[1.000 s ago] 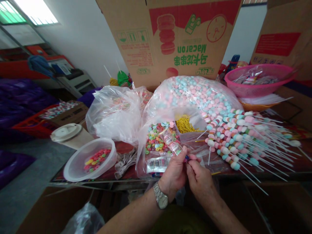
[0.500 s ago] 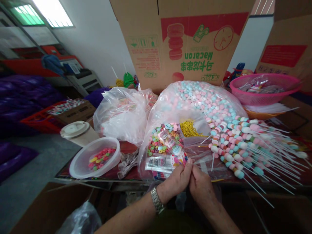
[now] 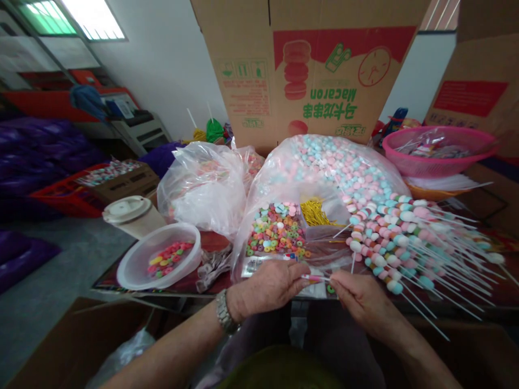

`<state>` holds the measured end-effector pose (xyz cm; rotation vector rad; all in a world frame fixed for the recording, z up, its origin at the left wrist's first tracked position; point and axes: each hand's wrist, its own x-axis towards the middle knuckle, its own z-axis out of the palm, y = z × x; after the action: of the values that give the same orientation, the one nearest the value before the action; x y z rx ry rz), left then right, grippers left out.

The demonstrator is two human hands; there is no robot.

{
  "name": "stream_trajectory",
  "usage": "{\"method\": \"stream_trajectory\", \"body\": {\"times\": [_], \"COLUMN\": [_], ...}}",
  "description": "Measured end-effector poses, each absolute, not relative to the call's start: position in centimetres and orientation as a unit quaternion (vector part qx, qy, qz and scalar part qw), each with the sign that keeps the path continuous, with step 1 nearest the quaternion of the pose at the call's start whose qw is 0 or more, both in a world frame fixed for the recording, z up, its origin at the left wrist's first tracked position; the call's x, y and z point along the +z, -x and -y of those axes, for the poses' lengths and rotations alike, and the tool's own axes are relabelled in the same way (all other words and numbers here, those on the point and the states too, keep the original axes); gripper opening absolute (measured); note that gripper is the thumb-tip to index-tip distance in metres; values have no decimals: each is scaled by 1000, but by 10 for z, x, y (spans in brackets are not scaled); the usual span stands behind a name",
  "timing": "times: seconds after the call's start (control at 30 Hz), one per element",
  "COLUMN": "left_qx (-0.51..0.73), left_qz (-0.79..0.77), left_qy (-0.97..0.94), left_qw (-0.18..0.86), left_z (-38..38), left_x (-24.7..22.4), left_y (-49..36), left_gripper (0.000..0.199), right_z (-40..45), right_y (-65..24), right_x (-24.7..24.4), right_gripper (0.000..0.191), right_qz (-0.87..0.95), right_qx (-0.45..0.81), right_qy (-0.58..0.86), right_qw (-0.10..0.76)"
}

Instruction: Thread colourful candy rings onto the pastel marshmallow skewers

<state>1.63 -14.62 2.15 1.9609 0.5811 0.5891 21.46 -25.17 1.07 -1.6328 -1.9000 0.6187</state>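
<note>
2 hands: left hand (image 3: 271,285) and right hand (image 3: 363,298) stand apart at lower centre of the frame, joined only by what they hold between them.
Held item: a thin pink-and-white piece (image 3: 315,278) bridges the gap, nearly level, just below and right of the frame's middle; it is too small to tell what it is made of.
Left fingers: drawn together and clamped on the piece's left end, the back of the hand towards the camera.
Right fingers: thumb and forefinger pinch the right end; the others curl under, partly hidden.
Just changed: 0.5 s ago the hands met at the thumbs, with a printed wrap showing above them; now they have parted sideways and the piece is exposed.
Meaning: I judge that the hold has passed from 1 shared spot to 2 ends, so the piece looks straightened or drawn out.
Ring-shaped pieces: the heap (image 3: 279,229), just above the left hand, shows more fully now.
Yellow strips: a bundle (image 3: 314,212) lies right of that heap, touched by neither hand.
Skewers: the stacked skewers (image 3: 405,237) fill the right of the frame, nearest the right hand, their white sticks pointing lower right.
Watch: a metal wristwatch (image 3: 226,312) circles the left wrist.
</note>
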Motion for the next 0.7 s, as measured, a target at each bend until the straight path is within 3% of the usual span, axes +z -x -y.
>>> {"method": "stream_trajectory", "body": {"times": [0.07,0.13,0.23,0.3,0.4,0.57,0.7], "left_qx": [251,267,267,269,238,87,134], "left_qz": [-265,-299,-324,-335,-347,-291,-294], "left_qy": [-779,-753,-717,-687,-630,-571,-553], "left_qw": [510,522,557,586,652,763,768], "left_z": [159,170,177,178,177,177,178], "left_x": [8,2,2,3,5,1,-2], "left_y": [-23,-29,-35,-36,-33,-25,-24], "left_gripper": [9,18,24,23,17,25,19], "right_z": [249,246,243,243,244,244,242], "right_y": [-215,-215,-207,-197,-181,-169,-172], "right_x": [6,-2,-14,-21,-24,-19,-18], "right_gripper": [32,25,36,30,36,31,34], "right_qz": [692,626,528,515,504,518,547], "right_qx": [236,266,369,425,428,384,323], "right_qy": [618,638,619,600,606,627,668], "right_qw": [288,362,449,441,443,438,387]}}
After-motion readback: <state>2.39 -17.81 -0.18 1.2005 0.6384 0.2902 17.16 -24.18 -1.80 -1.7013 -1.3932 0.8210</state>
